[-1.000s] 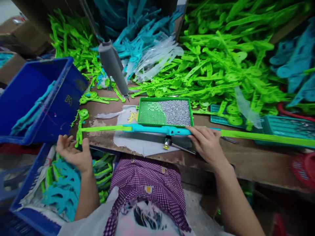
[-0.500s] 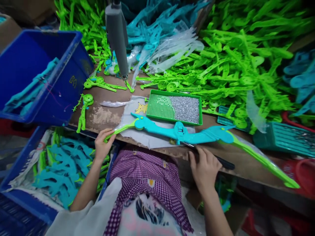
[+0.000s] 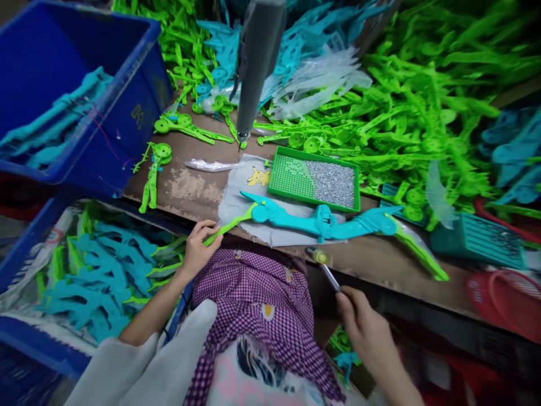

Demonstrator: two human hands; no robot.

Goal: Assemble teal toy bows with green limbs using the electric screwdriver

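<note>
Passable over worn tabletop (image 3: 191,189), barred rightward by toy bow (image 3: 291,219), leftward by blue bin (image 3: 139,135), rearward by hanging screwdriver (image 3: 257,65)

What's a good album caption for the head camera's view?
Left hand gripping a blue-and-green plastic piece, right hand holding a hammer, green tray of silvery bits just beyond.

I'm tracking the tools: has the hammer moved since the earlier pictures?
Yes: the hammer has moved away from the green tray, toward the apron, in the right hand.
</note>
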